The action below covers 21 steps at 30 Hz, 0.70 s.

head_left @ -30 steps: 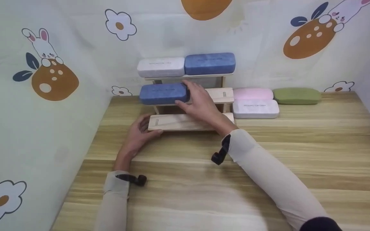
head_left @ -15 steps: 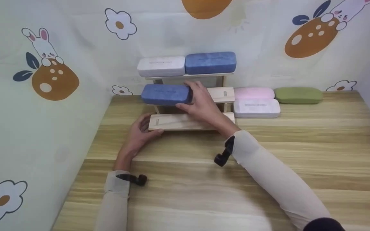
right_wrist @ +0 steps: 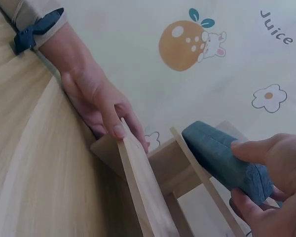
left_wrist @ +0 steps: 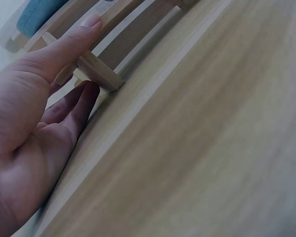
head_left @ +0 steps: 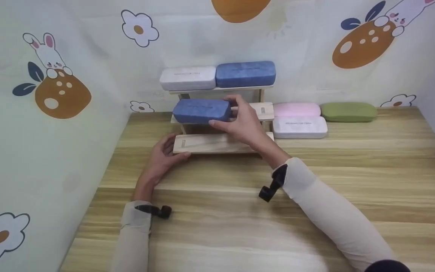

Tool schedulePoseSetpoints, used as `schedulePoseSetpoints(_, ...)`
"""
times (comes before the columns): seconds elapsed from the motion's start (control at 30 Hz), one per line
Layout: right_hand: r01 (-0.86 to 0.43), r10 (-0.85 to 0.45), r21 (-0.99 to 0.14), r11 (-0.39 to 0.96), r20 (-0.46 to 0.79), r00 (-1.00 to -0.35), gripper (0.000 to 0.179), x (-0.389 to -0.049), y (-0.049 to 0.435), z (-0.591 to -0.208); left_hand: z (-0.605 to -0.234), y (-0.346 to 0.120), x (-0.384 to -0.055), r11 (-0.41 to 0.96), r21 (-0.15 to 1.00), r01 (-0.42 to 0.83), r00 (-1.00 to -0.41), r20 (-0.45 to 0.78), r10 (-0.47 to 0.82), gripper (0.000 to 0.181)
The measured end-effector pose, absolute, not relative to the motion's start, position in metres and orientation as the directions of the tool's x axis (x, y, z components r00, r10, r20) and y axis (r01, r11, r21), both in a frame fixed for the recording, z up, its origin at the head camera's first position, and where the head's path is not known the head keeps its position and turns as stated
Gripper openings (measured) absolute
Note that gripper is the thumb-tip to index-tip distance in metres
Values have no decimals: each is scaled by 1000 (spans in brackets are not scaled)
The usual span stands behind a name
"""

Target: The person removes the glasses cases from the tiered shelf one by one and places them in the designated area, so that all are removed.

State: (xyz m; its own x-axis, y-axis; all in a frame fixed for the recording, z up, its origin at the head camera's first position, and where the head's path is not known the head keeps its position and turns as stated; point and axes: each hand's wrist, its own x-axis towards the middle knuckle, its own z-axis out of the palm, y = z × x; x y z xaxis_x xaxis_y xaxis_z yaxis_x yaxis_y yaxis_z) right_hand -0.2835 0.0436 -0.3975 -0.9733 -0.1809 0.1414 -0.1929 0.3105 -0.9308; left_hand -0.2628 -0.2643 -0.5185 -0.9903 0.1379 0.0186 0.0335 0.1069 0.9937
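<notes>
A wooden three-step rack (head_left: 217, 143) stands on the table, its lowest step bare. My left hand (head_left: 162, 160) holds the left end of that step, thumb along the front edge, as the left wrist view shows from close by. My right hand (head_left: 246, 122) grips the right end of a blue glasses case (head_left: 201, 110) between thumb and fingers, at the middle step. In the right wrist view the blue case (right_wrist: 224, 158) is tilted beside the step's edge; whether it touches the step I cannot tell. On the top step sit a white case (head_left: 188, 78) and another blue case (head_left: 246, 74).
Right of the rack, on the wooden table (head_left: 217, 226), lie a pink case (head_left: 296, 109), a white case (head_left: 300, 127) in front of it and a green case (head_left: 349, 112). A printed cloth wall (head_left: 308, 49) rises close behind the rack.
My right hand has carried the blue glasses case a little to the right from the left end of the middle step. The left hand has stayed on the rack.
</notes>
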Motion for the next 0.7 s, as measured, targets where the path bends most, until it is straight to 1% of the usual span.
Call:
schedulePoseSetpoints(0.17, -135, -164, -946, 296, 89, -982, 91, -280, 48, -397, -519, -263, -262, 111, 993, 45, -989, 29, 142, 89)
schedulePoseSetpoints(0.23, -122, -159, -953, 278, 79, -984, 90, -279, 53, -398, -519, -262, -262, 112, 993, 48, -989, 32, 143, 88)
schedulePoseSetpoints(0.37, -107, -165, -986, 125, 85, -983, 83, -278, 66, -403, -519, -262, -263, 95, 994, 49, -988, 35, 149, 86)
schedulePoseSetpoints(0.5, -101, -143, -995, -8, 101, -985, 77, -276, 77, -407, -520, -263, -264, 81, 996, 42, -988, 29, 150, 89)
schedulePoseSetpoints(0.6, -115, -112, -993, -28, 118, -987, 81, -275, 81, -409, -520, -264, -263, 81, 996, 41, -989, 29, 145, 89)
schedulePoseSetpoints(0.7, -120, -86, -993, 9, 119, -989, 87, -272, 82, -412, -521, -264, -262, 79, 996, 45, -989, 34, 143, 89)
